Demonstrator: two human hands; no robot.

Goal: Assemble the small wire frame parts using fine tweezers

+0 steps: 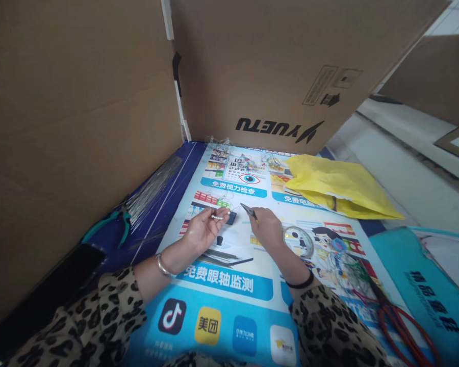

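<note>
My left hand point(203, 233) is turned palm up, its fingers closed on a thin wire strung with small white beads point(219, 217). Wrapped round the handles of a pair of pliers point(248, 209) is my right hand point(268, 228). The dark plier jaws point left, toward the beads and a little apart from them. A fine wire seems to run between the beads and the plier tip, but it is too thin to follow. Beneath both hands lies a printed poster point(233, 283) with blue banners.
Teal-handled pliers point(125, 228) and a bundle of straight wires point(153, 191) lie left. Cardboard walls point(252, 66) stand behind. At right are a yellow bag point(340, 186), a wire coil point(310, 243), red-handled scissors point(382, 321) and a teal bag point(405, 255). Wire pieces point(248, 162) lie farther back.
</note>
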